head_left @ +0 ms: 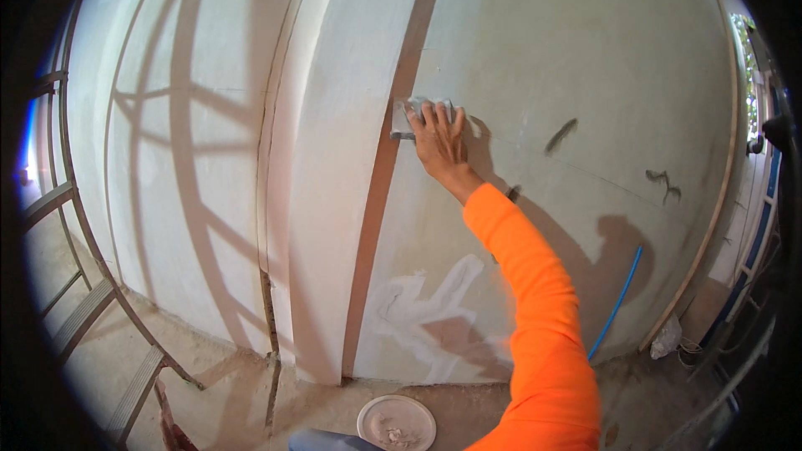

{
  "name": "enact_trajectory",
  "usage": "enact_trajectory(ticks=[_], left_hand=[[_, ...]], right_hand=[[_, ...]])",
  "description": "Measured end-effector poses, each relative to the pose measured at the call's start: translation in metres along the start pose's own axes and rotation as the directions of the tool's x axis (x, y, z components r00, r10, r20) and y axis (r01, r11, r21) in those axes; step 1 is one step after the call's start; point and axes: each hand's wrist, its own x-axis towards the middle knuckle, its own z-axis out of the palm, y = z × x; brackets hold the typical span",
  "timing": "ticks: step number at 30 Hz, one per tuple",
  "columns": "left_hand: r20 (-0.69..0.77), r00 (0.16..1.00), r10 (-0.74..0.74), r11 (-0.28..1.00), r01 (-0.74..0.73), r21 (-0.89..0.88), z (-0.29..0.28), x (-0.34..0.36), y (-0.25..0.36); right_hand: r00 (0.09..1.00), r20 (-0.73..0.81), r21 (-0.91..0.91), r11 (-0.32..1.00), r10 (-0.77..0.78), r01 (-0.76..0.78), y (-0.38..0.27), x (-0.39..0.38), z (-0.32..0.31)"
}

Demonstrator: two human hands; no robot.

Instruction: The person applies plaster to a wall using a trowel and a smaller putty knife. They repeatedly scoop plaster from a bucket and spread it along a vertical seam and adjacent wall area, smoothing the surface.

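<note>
My right hand [439, 138], at the end of an orange sleeve, reaches up to the middle of the plastered wall [568, 50]. Its fingers are over a light grey rectangular block [401, 121], probably a hand tool, which they press to the wall beside a brownish vertical band [374, 230] along a protruding column [326, 200]. White patching [418, 317] and dark smudges [560, 135] mark the wall around and below my arm. My left hand is not in view.
A metal ladder [104, 317] stands on the left, casting shadows. A round whitish lid or dish [396, 423] with debris lies on the concrete floor [217, 392] below. A blue tube [616, 305] runs up the lower right wall. A white bag [666, 336] lies near the right corner.
</note>
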Motion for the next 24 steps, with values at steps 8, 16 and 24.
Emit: enact_trajectory(ticks=[8, 16, 24], left_hand=[[0.022, 0.999, -0.043, 0.999, 0.043, 0.019, 0.006, 0.004, 0.002], [0.041, 0.997, -0.057, 0.998, 0.057, 0.019, 0.004, 0.002, 0.003], [0.05, 0.998, -0.025, 0.999, 0.024, 0.026, 0.004, 0.005, 0.004]], right_hand=[[0.956, -0.095, 0.151, 0.953, 0.279, -0.263, 0.046, 0.069, -0.013], [0.985, -0.096, 0.123, 0.984, 0.142, -0.13, 0.027, 0.066, -0.02], [0.996, -0.051, 0.029, 0.997, 0.075, -0.074, 0.0, 0.046, -0.003]])
